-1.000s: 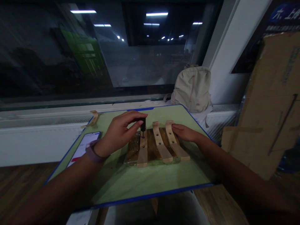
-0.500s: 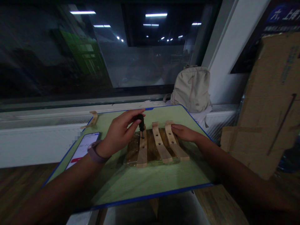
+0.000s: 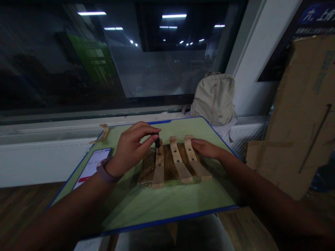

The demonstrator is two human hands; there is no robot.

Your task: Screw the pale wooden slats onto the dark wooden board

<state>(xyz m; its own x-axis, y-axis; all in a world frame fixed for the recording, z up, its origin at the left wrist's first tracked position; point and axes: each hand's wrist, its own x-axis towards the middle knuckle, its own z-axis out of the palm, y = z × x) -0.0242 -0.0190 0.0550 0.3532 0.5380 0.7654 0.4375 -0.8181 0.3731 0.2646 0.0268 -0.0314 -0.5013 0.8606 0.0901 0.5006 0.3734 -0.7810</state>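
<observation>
My left hand [image 3: 132, 148] pinches a small black screwdriver [image 3: 157, 143] upright, its tip in the far hole of the left wooden slat [image 3: 159, 166]. Two more pale slats [image 3: 178, 162] lie beside it across a darker wooden board [image 3: 169, 166] wrapped in clear film. My right hand [image 3: 205, 147] rests with curled fingers against the far end of the right slat [image 3: 195, 160], holding the piece down. All of this sits on a green board with a blue edge [image 3: 167, 202].
A phone [image 3: 92, 166] with a lit screen lies on the board's left part. A loose wooden piece [image 3: 104, 132] sits at the far left corner. A beige backpack [image 3: 214, 98] leans at the window sill; large cardboard [image 3: 300, 115] stands to the right.
My left fingers have shifted round the screwdriver handle, which now stands a little more upright. The right hand and the slats have stayed put.
</observation>
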